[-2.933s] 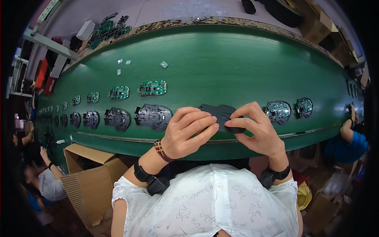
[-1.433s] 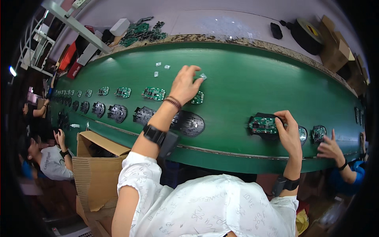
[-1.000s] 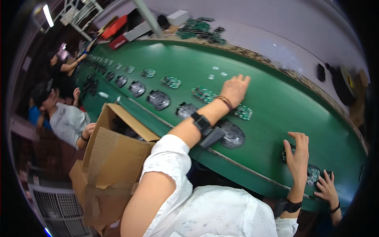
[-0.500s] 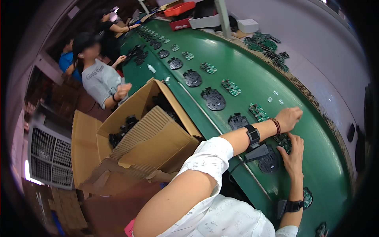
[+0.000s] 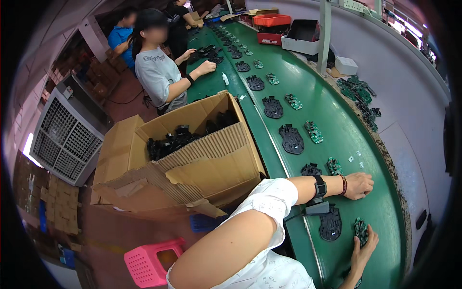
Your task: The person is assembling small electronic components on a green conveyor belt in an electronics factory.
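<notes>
My left hand [image 5: 358, 186] is over the green work surface, fingers curled together; anything inside them is hidden. Its forearm passes above a black mouse-shaped plastic shell [image 5: 330, 225]. Closer to me, my right hand [image 5: 366, 248] has its thumb and fingers at the sides of a green circuit board [image 5: 360, 229], which lies right of that shell. Just beyond my left wrist are another circuit board [image 5: 334, 166] and a partly covered black shell [image 5: 312, 169]. Small clear pieces [image 5: 354, 156] lie near my left hand.
Rows of black shells [image 5: 291, 139] and circuit boards [image 5: 314, 132] run up the green surface [image 5: 337, 115]. An open cardboard box [image 5: 211, 168] of black parts stands at left, a pink stool [image 5: 144, 265] below. A co-worker [image 5: 159, 72] handles black parts; boards are piled [image 5: 358, 94] along the right ledge.
The whole view has shifted and tilted, so both hands appear lower. My right hand stays at the circuit board. The co-worker's raised hand has come down to the black parts.
</notes>
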The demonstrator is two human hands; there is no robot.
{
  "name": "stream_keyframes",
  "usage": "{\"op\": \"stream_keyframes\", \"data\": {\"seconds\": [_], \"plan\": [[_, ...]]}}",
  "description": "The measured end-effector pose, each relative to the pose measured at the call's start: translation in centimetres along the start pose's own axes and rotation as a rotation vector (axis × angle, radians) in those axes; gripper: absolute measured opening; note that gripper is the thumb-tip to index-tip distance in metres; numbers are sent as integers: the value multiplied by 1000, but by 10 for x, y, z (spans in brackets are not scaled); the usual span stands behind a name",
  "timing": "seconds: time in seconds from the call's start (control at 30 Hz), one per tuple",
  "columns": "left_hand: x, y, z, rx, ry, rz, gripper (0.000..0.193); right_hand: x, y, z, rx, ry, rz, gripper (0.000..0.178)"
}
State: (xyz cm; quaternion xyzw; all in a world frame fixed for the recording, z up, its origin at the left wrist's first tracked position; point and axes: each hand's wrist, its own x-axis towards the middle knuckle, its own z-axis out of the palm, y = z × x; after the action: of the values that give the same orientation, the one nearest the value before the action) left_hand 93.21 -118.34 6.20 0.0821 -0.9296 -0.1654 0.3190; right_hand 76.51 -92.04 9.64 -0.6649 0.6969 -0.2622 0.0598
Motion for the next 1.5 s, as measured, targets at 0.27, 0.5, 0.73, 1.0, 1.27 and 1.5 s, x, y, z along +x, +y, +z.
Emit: {"op": "stream_keyframes", "data": {"seconds": [0.27,0.5,0.73,1.0,1.27,1.5], "plan": [[13,12,17,204,73,-220,21,-29,-41,-19,-25,66,161,54],[10,27,-32,81,40,-320,6,-15,-62,-12,-7,147,205,47],[-42,112,-88,-252,-97,-135,10,-33,-57,-14,-22,131,255,46],[-92,125,-91,-141,-180,-67,17,-31,-63,-12,-22,142,259,45],[-93,123,-82,-170,-159,-83,19,-29,-62,-14,-42,143,274,45],[-93,124,-81,-180,-162,-98,19,-30,-62,-16,-41,148,281,46]]}}
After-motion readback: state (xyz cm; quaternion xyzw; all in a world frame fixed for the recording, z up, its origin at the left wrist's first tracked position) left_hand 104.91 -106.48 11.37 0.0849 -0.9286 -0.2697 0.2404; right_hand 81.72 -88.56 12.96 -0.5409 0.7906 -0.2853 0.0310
